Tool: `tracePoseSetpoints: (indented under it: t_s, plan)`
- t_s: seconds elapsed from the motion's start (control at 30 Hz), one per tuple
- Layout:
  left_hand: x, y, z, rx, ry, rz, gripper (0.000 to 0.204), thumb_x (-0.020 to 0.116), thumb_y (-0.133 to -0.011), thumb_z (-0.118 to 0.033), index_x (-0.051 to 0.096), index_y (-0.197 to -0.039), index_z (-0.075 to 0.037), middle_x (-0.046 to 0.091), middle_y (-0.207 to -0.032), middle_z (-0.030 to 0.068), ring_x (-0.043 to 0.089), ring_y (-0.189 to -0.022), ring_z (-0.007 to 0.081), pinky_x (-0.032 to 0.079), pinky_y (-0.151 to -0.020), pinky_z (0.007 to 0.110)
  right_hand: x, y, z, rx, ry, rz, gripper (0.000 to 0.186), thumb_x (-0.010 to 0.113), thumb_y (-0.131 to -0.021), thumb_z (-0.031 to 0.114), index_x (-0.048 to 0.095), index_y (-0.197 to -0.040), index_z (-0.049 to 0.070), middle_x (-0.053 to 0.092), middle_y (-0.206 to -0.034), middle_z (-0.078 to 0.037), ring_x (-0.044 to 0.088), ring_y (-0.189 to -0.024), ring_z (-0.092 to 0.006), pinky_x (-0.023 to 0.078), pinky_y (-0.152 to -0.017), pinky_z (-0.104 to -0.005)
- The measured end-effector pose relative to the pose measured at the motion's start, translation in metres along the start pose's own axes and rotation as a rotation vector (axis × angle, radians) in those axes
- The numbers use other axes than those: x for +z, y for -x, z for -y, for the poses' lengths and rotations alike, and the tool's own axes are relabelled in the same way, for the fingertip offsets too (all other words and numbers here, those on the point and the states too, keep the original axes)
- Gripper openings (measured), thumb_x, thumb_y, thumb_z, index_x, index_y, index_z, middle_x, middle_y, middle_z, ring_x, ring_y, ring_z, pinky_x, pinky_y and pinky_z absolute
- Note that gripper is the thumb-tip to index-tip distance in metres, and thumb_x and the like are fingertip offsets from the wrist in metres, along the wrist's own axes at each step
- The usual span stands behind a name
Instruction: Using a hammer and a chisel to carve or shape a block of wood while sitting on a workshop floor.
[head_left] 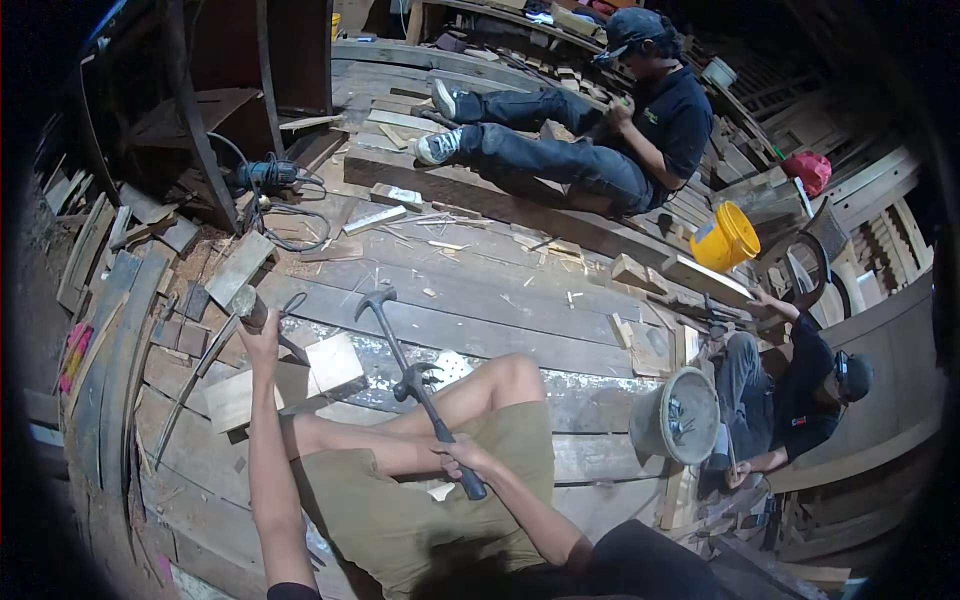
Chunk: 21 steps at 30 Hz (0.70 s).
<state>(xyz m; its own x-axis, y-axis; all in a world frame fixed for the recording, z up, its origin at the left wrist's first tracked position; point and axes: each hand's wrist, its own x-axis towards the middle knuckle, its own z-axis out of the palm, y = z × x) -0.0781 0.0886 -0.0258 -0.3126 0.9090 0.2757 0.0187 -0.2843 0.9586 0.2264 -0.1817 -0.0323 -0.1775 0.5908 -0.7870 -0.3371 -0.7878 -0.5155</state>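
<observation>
My left hand (262,338) is closed round a thick, round-ended wooden handle (246,303). A dark shaft (294,347) slants from below that fist toward a pale wood block (335,363), and whether it touches the block I cannot tell. Another pale block (242,398) lies beside it, under my forearm. Above my lap, my right hand (463,457) grips the dark handle of a claw hammer (430,412), head pointing up and away. Farther along the same line is a second claw-shaped head on a shaft (392,335); blurring hides whether it is a separate tool.
A grey bucket (675,415) with metal pieces stands at right, near a seated person (800,390). Another person (650,130) sits on a thick beam (500,195) at the back. A yellow bucket (725,238), a corded blue power tool (268,174) and wood offcuts lie around.
</observation>
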Motion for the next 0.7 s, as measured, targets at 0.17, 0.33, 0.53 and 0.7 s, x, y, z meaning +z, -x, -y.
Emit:
tracePoseSetpoints:
  t_s: [0.17,0.33,0.53,0.7]
  plan:
    - [-0.008,-0.004,0.010,-0.011,-0.011,0.095,0.016,0.065,-0.085,-0.009,0.051,-0.081,-0.005,0.051,-0.070,-0.0022,0.047,-0.060,0.0078,0.037,-0.053,0.024,0.003,0.007,0.004,0.020,-0.015,-0.024,0.028,0.059,-0.092,0.017,0.038,-0.074,0.014,0.041,-0.055,0.006,0.038,-0.042,-0.0031,0.029,-0.035,-0.0204]
    - [-0.009,-0.002,0.011,-0.017,-0.071,0.122,0.017,0.065,-0.085,-0.010,0.049,-0.090,-0.005,0.050,-0.069,-0.0027,0.047,-0.059,0.0077,0.037,-0.052,0.025,0.003,0.006,0.002,0.001,0.000,-0.015,0.025,0.059,-0.092,0.017,0.040,-0.076,0.014,0.041,-0.056,0.006,0.037,-0.042,-0.0030,0.030,-0.036,-0.0203]
    - [-0.006,-0.002,0.001,-0.082,-0.025,0.079,0.024,0.066,-0.084,-0.011,0.047,-0.096,-0.004,0.052,-0.069,-0.0010,0.049,-0.059,0.0080,0.040,-0.052,0.025,-0.002,-0.001,-0.002,-0.005,-0.001,0.005,0.019,0.057,-0.092,0.017,0.043,-0.082,0.009,0.042,-0.058,0.004,0.041,-0.043,-0.0062,0.033,-0.035,-0.0225]
    - [0.003,0.000,-0.010,-0.083,-0.112,0.092,0.022,0.067,-0.084,-0.013,0.049,-0.091,-0.004,0.053,-0.071,0.0000,0.050,-0.060,0.0083,0.040,-0.053,0.024,-0.004,-0.001,-0.001,0.028,0.015,-0.008,0.021,0.061,-0.090,0.019,0.043,-0.082,0.010,0.043,-0.059,0.003,0.041,-0.044,-0.0056,0.033,-0.035,-0.0221]
